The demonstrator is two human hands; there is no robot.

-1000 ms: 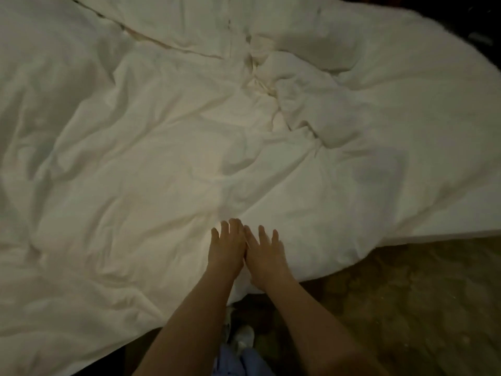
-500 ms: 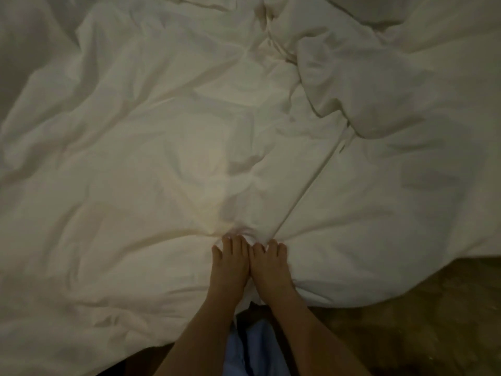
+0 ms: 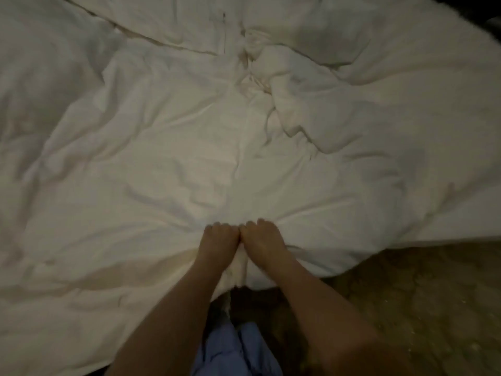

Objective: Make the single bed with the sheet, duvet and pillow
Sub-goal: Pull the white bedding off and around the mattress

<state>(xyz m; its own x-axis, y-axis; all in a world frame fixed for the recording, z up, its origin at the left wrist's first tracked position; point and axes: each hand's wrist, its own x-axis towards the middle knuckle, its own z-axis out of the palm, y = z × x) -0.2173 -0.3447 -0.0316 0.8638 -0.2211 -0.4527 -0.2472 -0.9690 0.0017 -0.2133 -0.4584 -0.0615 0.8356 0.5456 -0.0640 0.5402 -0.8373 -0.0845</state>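
Both hands sit side by side at the near edge of the duvet [image 3: 206, 147], knuckles touching: the left hand [image 3: 219, 241] and the right hand [image 3: 261, 241] each have their fingers curled down into the white fabric, gripping a gathered bunch of it between them. Creases fan out from that bunch to either side, so the cloth looks to be under pull.

To do this step well, I would judge the grip should part — hands sliding outward along the hem while keeping tension — so the edge draws straight rather than puckering at one point. Pulling from the middle alone risks dragging the whole cover toward the person and leaving the far side short.

The duvet is pale, soft and heavily rumpled, spread across nearly the whole view, with a thick twisted ridge toward the upper middle and a seam running diagonally near the top. Its near edge hangs over a dim mottled floor [image 3: 423, 299] at lower right. Blue trousers [image 3: 233, 351] show between the forearms — no pillow can be made out
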